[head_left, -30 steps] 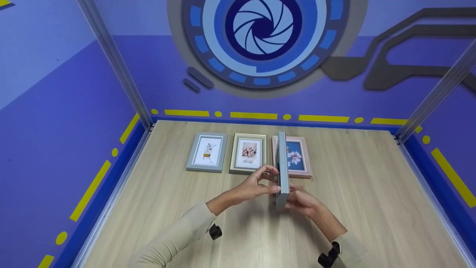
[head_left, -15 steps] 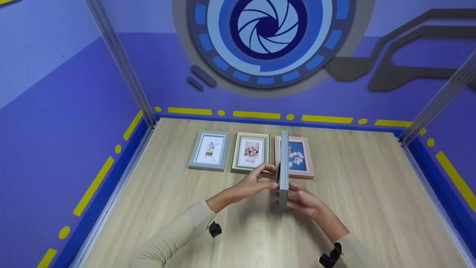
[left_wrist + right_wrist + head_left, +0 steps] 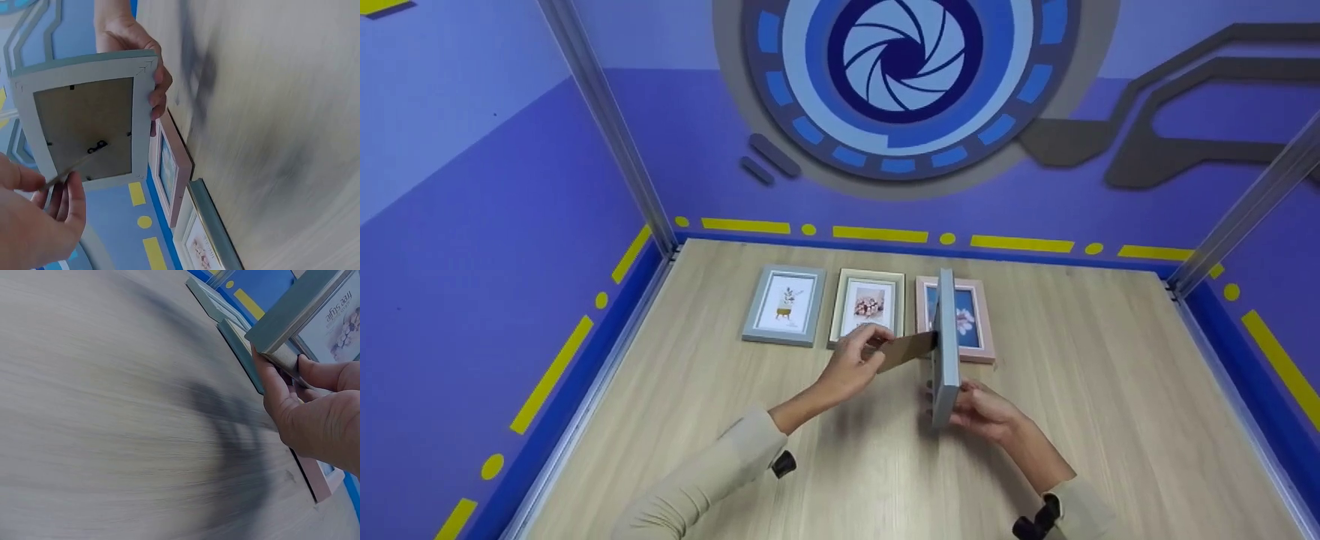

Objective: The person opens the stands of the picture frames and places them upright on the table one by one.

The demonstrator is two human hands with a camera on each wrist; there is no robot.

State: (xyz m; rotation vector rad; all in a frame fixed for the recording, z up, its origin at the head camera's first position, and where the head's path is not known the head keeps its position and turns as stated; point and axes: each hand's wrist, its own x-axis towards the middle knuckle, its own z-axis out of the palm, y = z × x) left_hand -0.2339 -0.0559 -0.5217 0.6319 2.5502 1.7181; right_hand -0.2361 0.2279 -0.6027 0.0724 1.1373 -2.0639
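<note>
A grey-blue picture frame (image 3: 949, 330) is held upright above the table, edge-on in the head view. My right hand (image 3: 990, 412) grips its lower part, with the thumb on the front and the fingers behind. In the left wrist view the brown backing (image 3: 84, 115) shows small black tabs and a dark metal hinge. A thin brown stand flap (image 3: 906, 351) juts out from that hinge. Between thumb and fingers, my left hand (image 3: 847, 367) pinches the flap's free end. The right wrist view shows the front, a flower picture (image 3: 343, 326) with lettering.
Three picture frames lie in a row at the table's back: a grey-blue one (image 3: 785, 306), a pale gold one (image 3: 870, 304) and a pink one (image 3: 979, 322), partly hidden behind the held frame. Purple-blue walls (image 3: 870, 210) enclose the wooden table (image 3: 1080, 390) on three sides.
My left hand has moved left, away from the frame's back, swinging the stand flap out. The held frame has shifted slightly right with my right hand still gripping it.
</note>
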